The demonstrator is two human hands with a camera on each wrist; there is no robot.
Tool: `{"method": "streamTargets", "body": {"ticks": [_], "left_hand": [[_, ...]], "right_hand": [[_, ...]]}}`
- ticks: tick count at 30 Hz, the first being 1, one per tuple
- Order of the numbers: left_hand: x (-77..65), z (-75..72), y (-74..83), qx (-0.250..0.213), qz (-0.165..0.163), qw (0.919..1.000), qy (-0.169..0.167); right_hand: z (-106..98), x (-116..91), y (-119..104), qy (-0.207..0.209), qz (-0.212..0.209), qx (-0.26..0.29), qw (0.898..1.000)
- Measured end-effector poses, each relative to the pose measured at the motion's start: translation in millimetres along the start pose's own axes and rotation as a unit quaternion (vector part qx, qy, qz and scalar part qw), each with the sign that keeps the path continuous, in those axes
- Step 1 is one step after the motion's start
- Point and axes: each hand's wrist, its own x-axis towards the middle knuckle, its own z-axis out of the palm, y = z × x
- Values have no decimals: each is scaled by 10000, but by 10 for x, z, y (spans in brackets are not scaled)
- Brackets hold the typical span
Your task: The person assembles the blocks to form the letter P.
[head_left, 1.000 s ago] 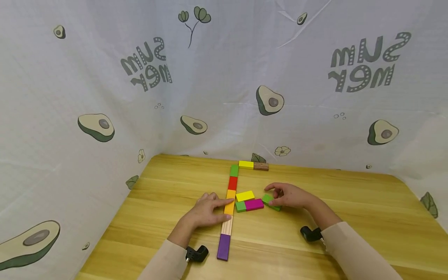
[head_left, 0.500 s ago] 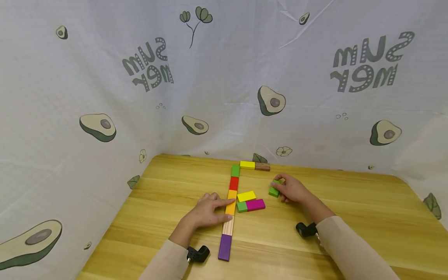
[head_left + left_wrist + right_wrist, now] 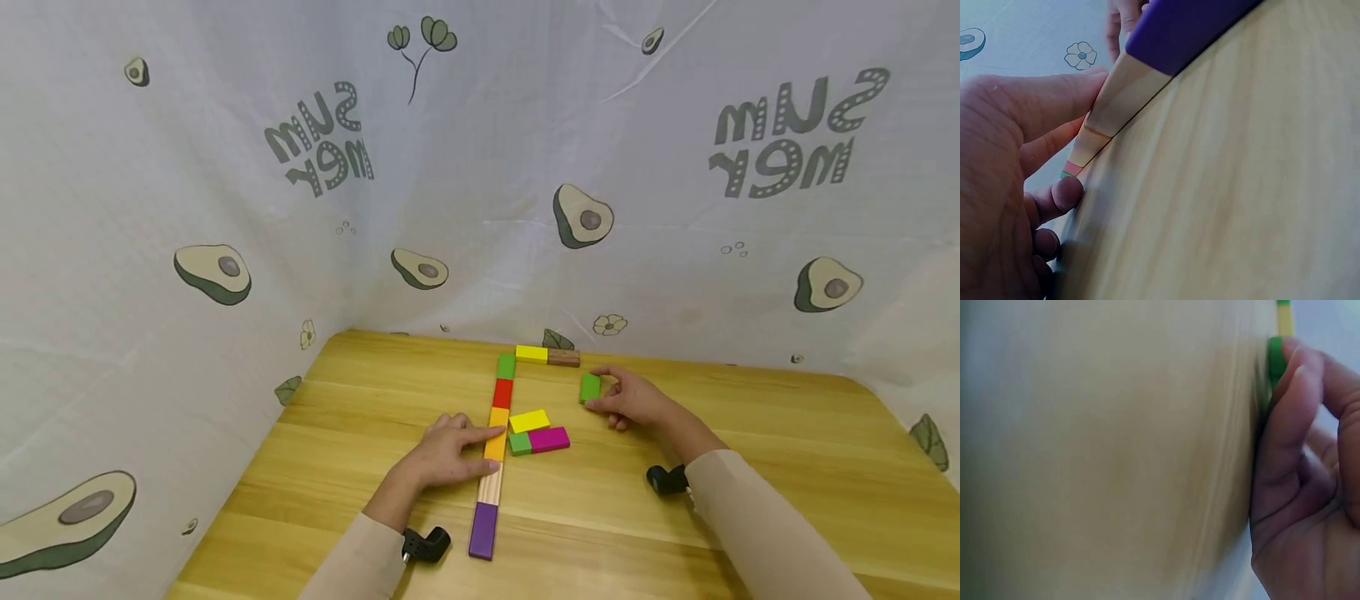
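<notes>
In the head view my left hand [image 3: 442,454] reaches across a line of blocks, index fingertip on the orange part [image 3: 496,433] and thumb by the plain wood block [image 3: 489,484]. A purple block [image 3: 483,530] forms the near end; a red block [image 3: 502,393] and a green end block [image 3: 506,366] lie at the far end. My right hand [image 3: 633,398] pinches a separate green block [image 3: 590,387] by its near and far ends, right of the line. In the right wrist view, fingers partly cover that green block [image 3: 1277,359].
A yellow block [image 3: 530,421] lies beside a small green block [image 3: 519,443] and a magenta block [image 3: 549,439], right of the line. Farther back, another yellow block [image 3: 532,354] meets a dark brown block [image 3: 563,357], near the printed cloth [image 3: 480,167] behind the table.
My right hand has carried the green block away from the magenta one, farther back, and turned it lengthwise. Its grip has shifted to the block's ends. My left hand stays on the line.
</notes>
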Motion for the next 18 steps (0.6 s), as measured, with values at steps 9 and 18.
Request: {"method": "streamTargets", "body": {"ticks": [9, 18], "left_hand": [[-6, 20, -3, -30, 22, 10000, -13], [8, 3, -9, 66, 18, 10000, -19]], "right_hand": [[-147, 139, 38, -373, 157, 69, 9992], [-175, 167, 2, -523, 282, 209, 9980]]}}
